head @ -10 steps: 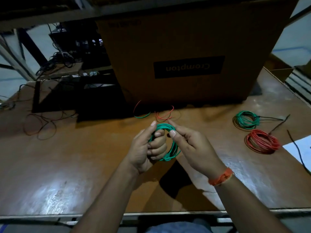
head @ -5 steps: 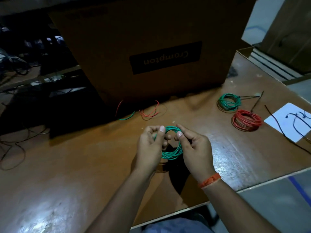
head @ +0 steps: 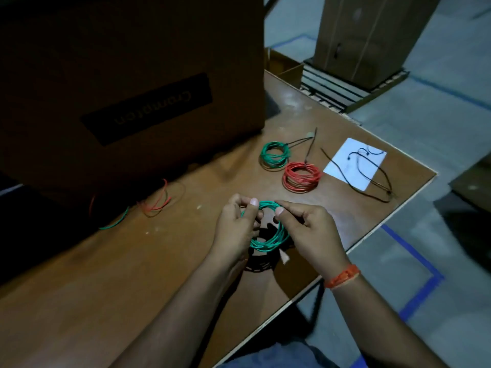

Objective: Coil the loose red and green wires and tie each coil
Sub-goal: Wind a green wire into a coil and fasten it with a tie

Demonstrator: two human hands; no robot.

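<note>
A green wire coil [head: 273, 239] hangs just above the wooden table [head: 106, 274], held between both hands. My left hand [head: 236, 229] pinches its left side and my right hand [head: 310, 232] pinches its top right. Farther right on the table lie a tied green coil [head: 273, 155] and a tied red coil [head: 300, 177], each with a black tie sticking out. Loose red wire [head: 156, 203] and a loose green wire [head: 114, 224] lie at the foot of the box.
A big cardboard box [head: 127, 83] stands at the back of the table. A white sheet [head: 356, 163] with black cable ties [head: 372, 181] lies near the right corner. The table edge runs diagonally just right of my hands, with floor and blue tape beyond.
The view has swung to the right, so the tied coils and the white sheet sit nearer the middle. Both hands keep hold of the green coil, with my fingers shifted along it.
</note>
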